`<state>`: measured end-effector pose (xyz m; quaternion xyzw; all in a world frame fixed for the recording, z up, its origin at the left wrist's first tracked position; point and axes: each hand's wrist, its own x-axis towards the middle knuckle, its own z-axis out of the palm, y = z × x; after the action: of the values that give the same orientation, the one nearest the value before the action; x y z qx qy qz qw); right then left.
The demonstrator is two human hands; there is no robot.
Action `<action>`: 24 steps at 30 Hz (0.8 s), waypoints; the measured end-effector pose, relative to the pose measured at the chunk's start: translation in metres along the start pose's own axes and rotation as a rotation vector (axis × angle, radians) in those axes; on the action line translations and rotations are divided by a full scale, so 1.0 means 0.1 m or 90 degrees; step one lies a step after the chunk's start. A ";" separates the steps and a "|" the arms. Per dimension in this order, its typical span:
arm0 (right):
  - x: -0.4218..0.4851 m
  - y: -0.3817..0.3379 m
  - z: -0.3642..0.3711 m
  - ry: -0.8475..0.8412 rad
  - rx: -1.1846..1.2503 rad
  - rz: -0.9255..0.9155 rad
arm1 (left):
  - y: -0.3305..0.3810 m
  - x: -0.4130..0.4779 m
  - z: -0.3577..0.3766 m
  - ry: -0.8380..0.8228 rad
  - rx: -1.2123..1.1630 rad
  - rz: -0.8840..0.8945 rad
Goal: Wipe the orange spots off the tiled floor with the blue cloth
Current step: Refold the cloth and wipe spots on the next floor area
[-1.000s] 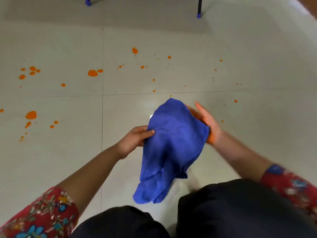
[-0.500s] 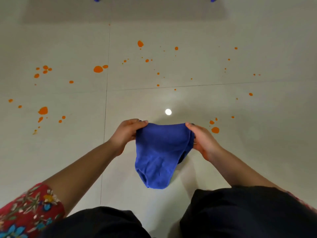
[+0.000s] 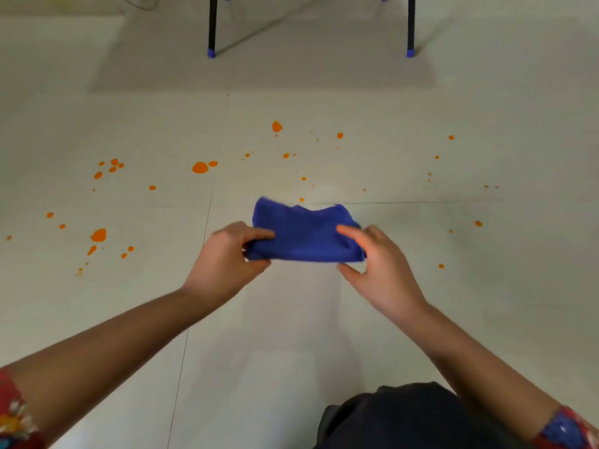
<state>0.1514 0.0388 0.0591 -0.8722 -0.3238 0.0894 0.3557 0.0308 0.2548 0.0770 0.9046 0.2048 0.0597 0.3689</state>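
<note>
Head view: a person's two hands hold a folded blue cloth (image 3: 303, 233) stretched between them above the pale tiled floor (image 3: 486, 303). The left hand (image 3: 223, 257) pinches the cloth's left end, thumb on top and fingers curled beneath; the right hand (image 3: 379, 257) grasps the right end, fingers laid across the upper face and thumb below. The cloth hangs over the crossing of two grout lines near the floor's middle; whether it touches the tiles cannot be told. Orange spots (image 3: 200, 167) lie scattered across the tiles beyond and to the left of the cloth, with smaller flecks toward the right edge. Two black chair legs (image 3: 212, 25) with blue feet stand at the far edge. Red floral sleeves (image 3: 13, 419) show at both lower corners, dark trousers (image 3: 418, 419) at the near edge.
</note>
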 end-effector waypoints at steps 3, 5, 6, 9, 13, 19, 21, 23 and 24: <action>-0.34 0.21 0.23 -0.093 -0.143 0.002 | -0.22 -0.33 0.25 -0.082 0.080 -0.011; -0.51 0.36 0.31 -0.131 -0.133 0.015 | -0.37 -0.46 0.37 -0.182 0.104 -0.073; -0.55 0.42 0.33 -0.152 -0.114 0.032 | -0.42 -0.49 0.42 -0.217 0.083 -0.114; -0.50 0.54 0.37 -0.215 -0.033 0.179 | -0.52 -0.39 0.60 -0.219 0.002 -0.201; -0.12 0.74 0.47 -0.156 -0.098 0.241 | -0.56 0.03 0.81 -0.151 -0.105 -0.196; -0.22 0.99 0.84 -0.252 -0.238 -0.109 | -0.74 0.18 1.08 -0.119 -0.088 -0.256; -0.46 1.04 0.99 -0.319 -0.268 -0.224 | -0.83 0.03 1.13 -0.110 -0.079 -0.268; -0.51 1.11 1.09 -0.247 -0.311 -0.293 | -0.91 -0.10 1.16 -0.091 -0.084 -0.275; -0.48 1.10 1.13 -0.191 -0.299 -0.283 | -0.95 -0.15 1.16 -0.084 -0.087 -0.279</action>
<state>0.1255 0.0128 -0.1021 -0.8155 -0.5660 0.0604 0.1045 0.0162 0.2347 -0.0717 0.8136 0.3669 -0.0673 0.4460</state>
